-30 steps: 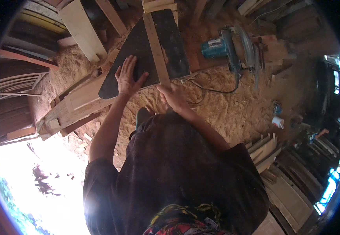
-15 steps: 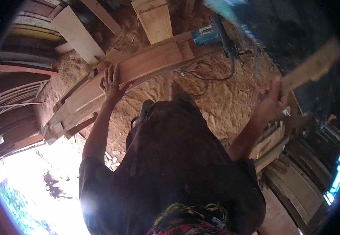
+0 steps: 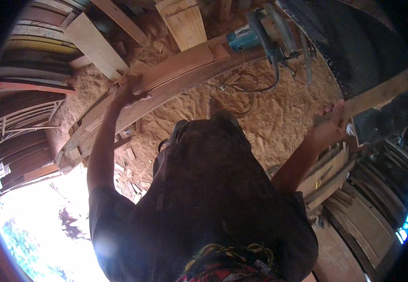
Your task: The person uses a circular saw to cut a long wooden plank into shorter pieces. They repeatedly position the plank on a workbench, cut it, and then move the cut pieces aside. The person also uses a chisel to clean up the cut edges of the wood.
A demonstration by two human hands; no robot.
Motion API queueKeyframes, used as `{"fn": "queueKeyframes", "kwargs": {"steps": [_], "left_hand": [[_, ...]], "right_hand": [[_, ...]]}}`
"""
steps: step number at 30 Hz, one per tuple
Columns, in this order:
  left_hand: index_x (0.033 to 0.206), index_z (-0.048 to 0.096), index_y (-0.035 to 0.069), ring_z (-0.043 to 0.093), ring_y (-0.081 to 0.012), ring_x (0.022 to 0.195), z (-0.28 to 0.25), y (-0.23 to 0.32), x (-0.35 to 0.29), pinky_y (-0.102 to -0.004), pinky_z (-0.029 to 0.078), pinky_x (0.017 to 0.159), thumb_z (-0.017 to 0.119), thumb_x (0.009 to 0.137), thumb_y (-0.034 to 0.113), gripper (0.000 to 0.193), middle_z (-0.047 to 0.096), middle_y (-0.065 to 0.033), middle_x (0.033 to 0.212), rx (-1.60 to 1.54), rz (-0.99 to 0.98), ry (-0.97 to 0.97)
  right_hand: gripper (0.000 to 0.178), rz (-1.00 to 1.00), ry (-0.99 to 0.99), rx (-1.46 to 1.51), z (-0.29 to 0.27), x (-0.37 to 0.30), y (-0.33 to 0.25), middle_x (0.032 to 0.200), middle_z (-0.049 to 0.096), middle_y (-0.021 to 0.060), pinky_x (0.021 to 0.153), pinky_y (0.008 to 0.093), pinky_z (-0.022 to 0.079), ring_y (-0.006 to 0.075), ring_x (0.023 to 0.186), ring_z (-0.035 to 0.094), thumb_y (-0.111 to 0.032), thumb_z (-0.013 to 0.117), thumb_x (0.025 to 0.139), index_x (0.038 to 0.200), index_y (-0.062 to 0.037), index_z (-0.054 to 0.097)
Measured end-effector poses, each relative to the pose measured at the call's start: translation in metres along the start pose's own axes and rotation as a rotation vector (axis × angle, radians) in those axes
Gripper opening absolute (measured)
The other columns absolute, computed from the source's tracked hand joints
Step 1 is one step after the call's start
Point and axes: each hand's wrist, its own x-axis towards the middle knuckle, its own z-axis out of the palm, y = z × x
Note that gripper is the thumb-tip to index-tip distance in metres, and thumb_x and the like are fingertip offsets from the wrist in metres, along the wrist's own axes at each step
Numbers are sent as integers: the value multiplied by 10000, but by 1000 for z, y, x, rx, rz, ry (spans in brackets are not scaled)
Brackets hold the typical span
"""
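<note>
My left hand [image 3: 126, 95] is on a reddish-brown wooden board [image 3: 180, 66] lying on a long wooden plank. Its fingers curl over the board's far edge and the thumb points right along the near side; the fingertips are hard to see. Parallel grooves show along the board's near edge. Out to the right, my right hand [image 3: 328, 123] is closed round one end of a rough wooden strip [image 3: 382, 96], which extends up and right away from the plank. A teal power tool [image 3: 246, 38] with a black handle sits at the plank's right part, apart from both hands.
A black cable [image 3: 255, 90] trails from the tool over sawdust-covered ground [image 3: 279, 110]. Pale boards [image 3: 183, 23] lie beyond the plank. A dark panel [image 3: 354, 51] stands at the upper right, with stacked timber [image 3: 359, 221] at the lower right. Wood scraps [image 3: 136, 188] lie near my left arm.
My left hand has gone from lying flat on the board to curling over its far edge; the board now shows its grooved side. The strip in my right hand has swung slightly lower.
</note>
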Motion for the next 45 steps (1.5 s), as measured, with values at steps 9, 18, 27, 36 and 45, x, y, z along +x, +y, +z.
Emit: {"fn": "queueKeyframes", "kwargs": {"steps": [9,18,27,36,45], "left_hand": [[1624,308,64,345,-356,1523,-38,-19,33,-457,258,1262,853,711,687,1232,389,-215,1629,-165,-30,-318],[1606,330,40,384,-346,1502,-39,-25,42,-452,284,1253,877,655,707,1284,422,-224,1605,-203,0,-311],[1599,287,94,303,-433,1514,57,26,-22,-633,306,1181,932,645,575,1249,352,-229,1617,152,-15,372],[1562,386,139,376,-394,1484,55,67,20,-599,274,1186,840,795,523,971,417,-201,1591,-16,110,433],[1410,617,206,579,-321,1313,29,224,126,-533,386,1105,710,890,528,619,628,-125,1378,-132,183,291]], "right_hand": [[144,74,21,-51,-10,-9,4,737,627,40,490,292,439,116,601,551,-145,744,964,973,-23,668],[128,54,7,-26,-21,-5,17,754,633,38,495,280,456,113,612,561,-139,741,964,982,-38,665],[113,52,15,-60,-28,6,27,772,637,50,504,298,472,133,627,565,-120,718,977,987,-24,660],[161,21,-17,-7,-18,25,26,751,625,53,503,304,458,145,626,572,-166,717,988,931,-40,634],[178,33,28,-46,-11,38,12,730,620,63,500,300,458,145,619,566,-185,750,962,924,-54,635]]}}
